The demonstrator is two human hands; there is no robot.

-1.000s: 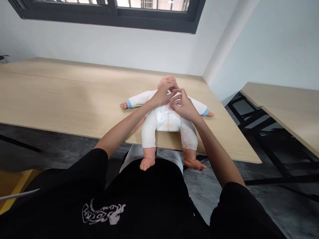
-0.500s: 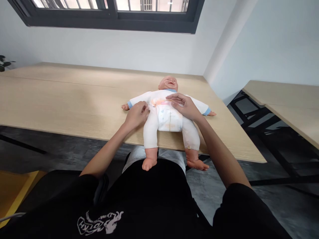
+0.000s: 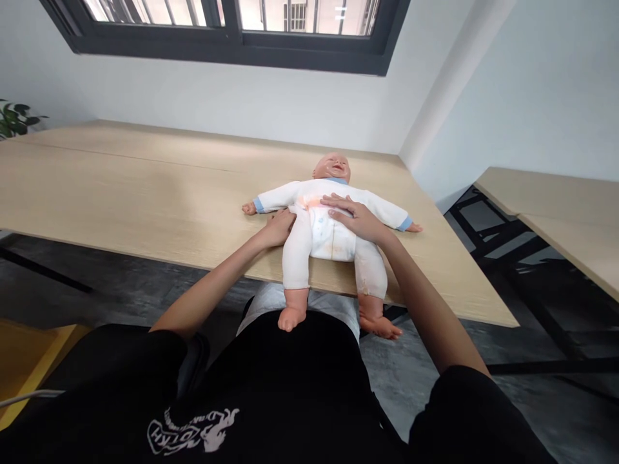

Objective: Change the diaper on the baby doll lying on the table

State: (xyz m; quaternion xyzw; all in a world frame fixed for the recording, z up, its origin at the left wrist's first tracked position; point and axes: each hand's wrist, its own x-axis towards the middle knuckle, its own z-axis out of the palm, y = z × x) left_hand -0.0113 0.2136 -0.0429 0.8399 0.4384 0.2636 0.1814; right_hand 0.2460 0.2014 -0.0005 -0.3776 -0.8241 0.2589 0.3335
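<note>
A baby doll [image 3: 296,258] with white cloth limbs and blue cuffs lies on its back on the wooden table [image 3: 193,187], its feet hanging past the front edge. Around its hips is a white diaper [image 3: 333,241] with an orange-pink waist band. My left hand [image 3: 282,227] is at the doll's hip, on the left in view, its fingers curled in at the diaper's side edge; the fingertips are partly hidden. Laid over the waist and front of the diaper is my right hand [image 3: 358,219], palm down with fingers stretched out.
A second table [image 3: 556,193] stands to the right beyond a gap. Behind the table are a wall and a dark-framed window [image 3: 309,55]. A plant [image 3: 19,119] shows at the far left, and a yellow object [image 3: 33,357] with a cable sits low at left.
My left hand has lowered from slightly above the hip to the diaper's side. My right hand has flattened onto the diaper's front. The view has shifted slightly.
</note>
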